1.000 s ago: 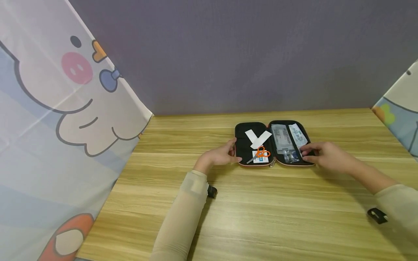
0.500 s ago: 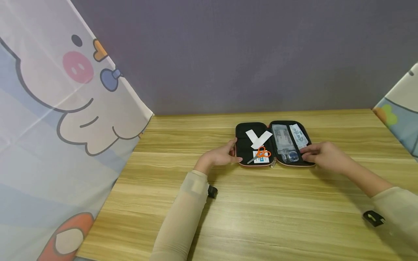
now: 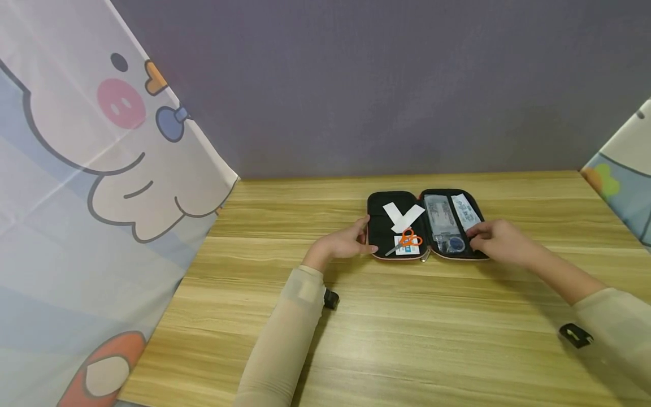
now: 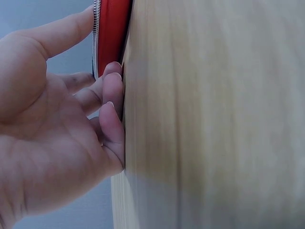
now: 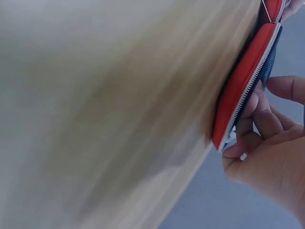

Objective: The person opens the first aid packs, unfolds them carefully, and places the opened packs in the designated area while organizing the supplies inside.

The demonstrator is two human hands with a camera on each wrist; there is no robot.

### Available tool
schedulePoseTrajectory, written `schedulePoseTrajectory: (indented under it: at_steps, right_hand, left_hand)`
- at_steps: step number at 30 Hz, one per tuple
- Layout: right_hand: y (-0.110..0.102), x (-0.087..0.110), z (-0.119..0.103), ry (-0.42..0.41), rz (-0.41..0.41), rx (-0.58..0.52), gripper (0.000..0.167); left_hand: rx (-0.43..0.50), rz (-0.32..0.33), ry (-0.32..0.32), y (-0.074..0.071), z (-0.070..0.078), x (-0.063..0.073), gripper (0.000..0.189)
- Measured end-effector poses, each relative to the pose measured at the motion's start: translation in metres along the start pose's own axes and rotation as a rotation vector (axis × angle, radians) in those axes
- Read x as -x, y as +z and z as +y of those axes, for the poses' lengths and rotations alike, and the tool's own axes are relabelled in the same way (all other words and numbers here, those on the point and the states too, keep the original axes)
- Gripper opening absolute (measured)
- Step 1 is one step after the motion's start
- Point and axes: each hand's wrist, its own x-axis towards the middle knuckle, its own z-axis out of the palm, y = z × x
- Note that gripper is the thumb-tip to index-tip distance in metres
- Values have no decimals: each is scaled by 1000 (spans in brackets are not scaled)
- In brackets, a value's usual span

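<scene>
Where the left hand (image 3: 342, 242) grips: thumb and fingers, spread wide, hold the open case (image 3: 377, 227) by its left edge on the wooden table (image 3: 417, 339).
Right hand (image 3: 500, 242): thumb and fingers narrowly apart at the case's right side; whether they pinch anything is hidden.
Orange-handled scissors (image 3: 409, 239): inside the case's left half.
Gray wall (image 3: 376, 90): behind the case.

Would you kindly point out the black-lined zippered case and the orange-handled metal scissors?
Black-lined zippered case (image 3: 378, 229): head view, bare left lining.
Orange-handled metal scissors (image 3: 400, 244): head view, where blades meet handles.
</scene>
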Motion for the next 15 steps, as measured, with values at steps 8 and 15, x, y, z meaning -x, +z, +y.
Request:
schedulePoseTrajectory:
  at_steps: [8,15]
  right_hand:
    - [-13,-11,-8,-6,-8,106,32]
    - [-20,-24,-32,-60,40,168,32]
  left_hand:
    - [0,-2,4,0,0,0,99]
    - [18,-3,4,0,-1,1,100]
